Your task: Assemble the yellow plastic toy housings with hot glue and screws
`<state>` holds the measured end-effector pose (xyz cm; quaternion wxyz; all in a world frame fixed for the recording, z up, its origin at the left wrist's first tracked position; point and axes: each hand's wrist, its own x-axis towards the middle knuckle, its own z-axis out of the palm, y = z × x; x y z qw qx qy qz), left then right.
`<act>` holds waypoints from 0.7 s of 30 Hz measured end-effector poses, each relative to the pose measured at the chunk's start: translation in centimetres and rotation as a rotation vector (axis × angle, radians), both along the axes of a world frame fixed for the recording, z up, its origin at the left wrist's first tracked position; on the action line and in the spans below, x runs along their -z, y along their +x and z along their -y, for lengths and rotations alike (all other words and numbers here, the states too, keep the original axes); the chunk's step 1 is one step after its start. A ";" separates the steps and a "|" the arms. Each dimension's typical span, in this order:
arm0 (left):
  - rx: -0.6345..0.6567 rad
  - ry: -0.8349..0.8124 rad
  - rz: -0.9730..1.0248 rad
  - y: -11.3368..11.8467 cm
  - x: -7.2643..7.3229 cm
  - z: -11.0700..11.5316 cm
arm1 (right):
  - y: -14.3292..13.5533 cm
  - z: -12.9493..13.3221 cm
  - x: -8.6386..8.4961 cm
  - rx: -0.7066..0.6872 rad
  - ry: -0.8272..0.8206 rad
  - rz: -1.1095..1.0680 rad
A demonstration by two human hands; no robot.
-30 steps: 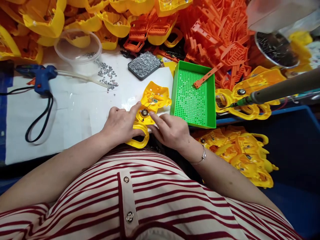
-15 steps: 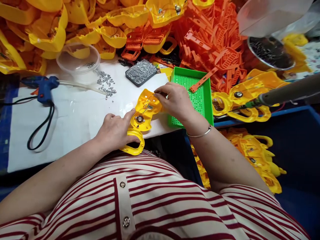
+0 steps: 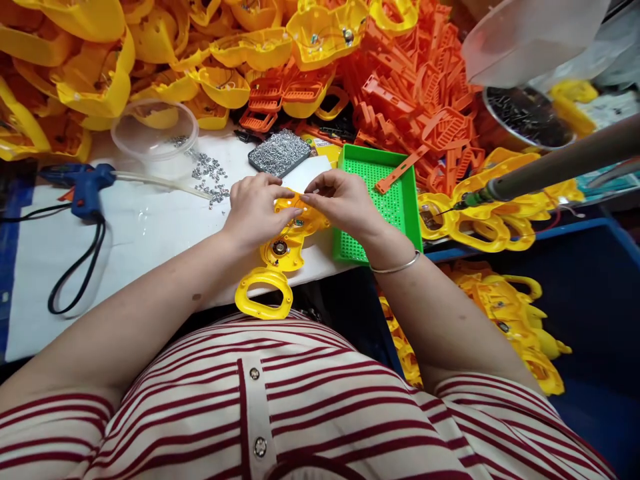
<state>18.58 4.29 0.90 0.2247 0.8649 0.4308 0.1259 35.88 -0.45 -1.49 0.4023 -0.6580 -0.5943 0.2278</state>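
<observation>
A yellow plastic toy shell (image 3: 280, 257) with a round speaker and a loop handle lies open side up at the near edge of the white table (image 3: 150, 233). My left hand (image 3: 256, 208) rests on the shell's upper left part, fingers curled over it. My right hand (image 3: 341, 199) pinches at the shell's upper right, thumb and forefinger together on a small part or wire; what they hold is too small to tell. The two hands almost meet over the shell's far end.
A green perforated tray (image 3: 387, 200) sits right of the shell. Behind are a dark tray of screws (image 3: 279, 151), loose screws (image 3: 209, 175), a clear bowl (image 3: 154, 129) and a blue glue gun (image 3: 83, 183). Yellow shells and orange parts (image 3: 415, 87) pile up behind; a hanging screwdriver (image 3: 540, 172) at right.
My left hand moved from the shell's lower part up to its far end, beside my right hand. The shell's handle now hangs uncovered over the table edge.
</observation>
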 end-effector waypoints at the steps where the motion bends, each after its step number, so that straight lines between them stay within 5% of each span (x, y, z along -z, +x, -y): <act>1: -0.016 -0.003 0.003 0.6 0.4 -0.2 | 0.0 0.0 0.1 -0.006 -0.009 -0.049; 8: -0.028 0.010 0.047 0.9 2.3 -0.2 | 0.2 0.5 -0.4 -0.099 -0.079 -0.317; 13: -0.020 -0.043 0.045 -0.2 2.5 0.0 | 0.6 1.1 -0.9 -0.219 -0.128 -0.293; 21: -0.034 -0.002 -0.006 -2.2 1.9 0.3 | -1.0 0.7 -0.8 -0.168 -0.079 -0.285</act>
